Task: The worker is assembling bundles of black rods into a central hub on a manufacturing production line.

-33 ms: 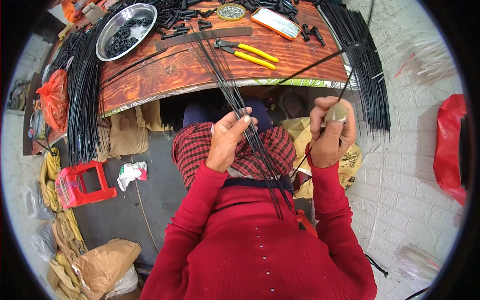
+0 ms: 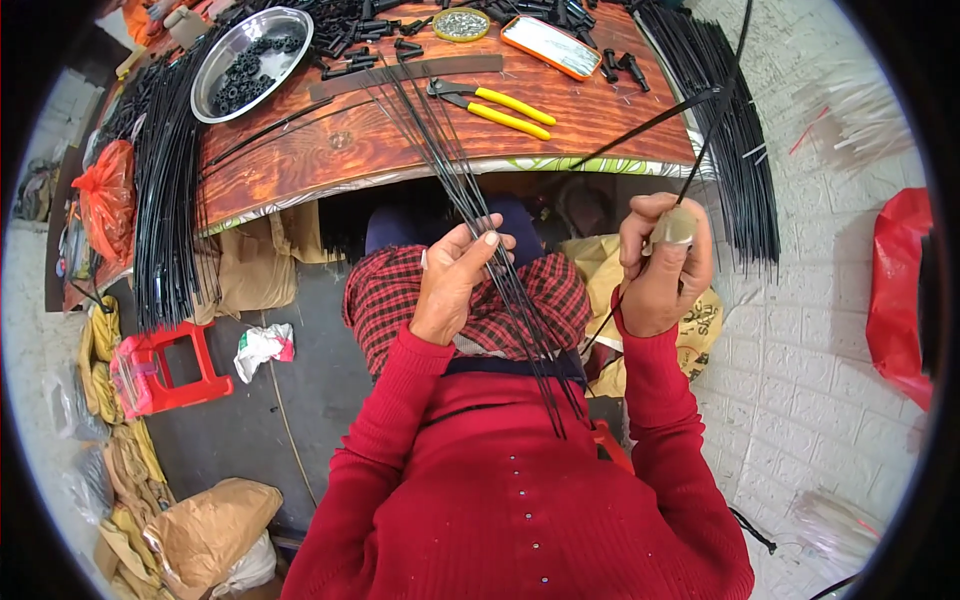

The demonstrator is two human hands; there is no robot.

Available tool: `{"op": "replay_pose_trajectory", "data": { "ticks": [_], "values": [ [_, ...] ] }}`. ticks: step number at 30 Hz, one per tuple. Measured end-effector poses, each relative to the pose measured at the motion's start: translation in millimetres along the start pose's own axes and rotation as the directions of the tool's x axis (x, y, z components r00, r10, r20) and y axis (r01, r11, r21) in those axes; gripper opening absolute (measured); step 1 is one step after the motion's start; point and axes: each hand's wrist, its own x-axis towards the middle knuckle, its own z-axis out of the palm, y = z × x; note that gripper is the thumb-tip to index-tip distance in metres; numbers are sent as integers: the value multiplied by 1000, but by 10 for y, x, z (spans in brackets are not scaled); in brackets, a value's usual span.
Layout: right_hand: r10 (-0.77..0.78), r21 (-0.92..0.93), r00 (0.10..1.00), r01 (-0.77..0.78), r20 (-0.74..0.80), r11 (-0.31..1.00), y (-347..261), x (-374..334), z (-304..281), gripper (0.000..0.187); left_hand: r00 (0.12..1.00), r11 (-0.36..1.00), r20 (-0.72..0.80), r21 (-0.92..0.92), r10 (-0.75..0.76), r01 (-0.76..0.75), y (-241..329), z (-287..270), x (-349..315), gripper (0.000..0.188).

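A loose bundle of thin black rods [image 2: 455, 185] slants over my lap, its upper ends above the table. My left hand [image 2: 458, 270] is closed round the middle of it, thumb on top. To the right, my right hand [image 2: 665, 262] grips a single black rod [image 2: 722, 110] that rises past the table's right corner; its lower end runs down beside my lap. A second black strip [image 2: 640, 130] meets this rod near its upper part and slants down to the left. A tan cover [image 2: 678, 227] sits on a finger of my right hand.
On the wooden table [image 2: 330, 150] lie yellow-handled pliers [image 2: 500, 108], a metal bowl [image 2: 215, 100] of black rings, a phone-like orange-edged object [image 2: 550, 46] and many black fittings. Rod bundles [image 2: 165, 200] hang over both table ends. A red stool [image 2: 170, 370] stands left, a white brick wall [image 2: 800, 380] right.
The black rod and strip at my right hand have shifted slightly to the right at their far ends. My left hand and its bundle look the same.
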Motion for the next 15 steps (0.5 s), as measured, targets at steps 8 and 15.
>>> {"op": "replay_pose_trajectory", "data": {
  "ticks": [8, 15],
  "values": [
    [279, -444, 937, -163, 209, 881, 503, -404, 160, 11, 997, 1000, 76, 5, -21, 20, 88, -36, -45, 41],
    [450, -491, 870, -308, 201, 815, 717, -557, 173, 11, 999, 999, -8, -15, -49, 49, 42, -16, -31, 39]
  ]
}}
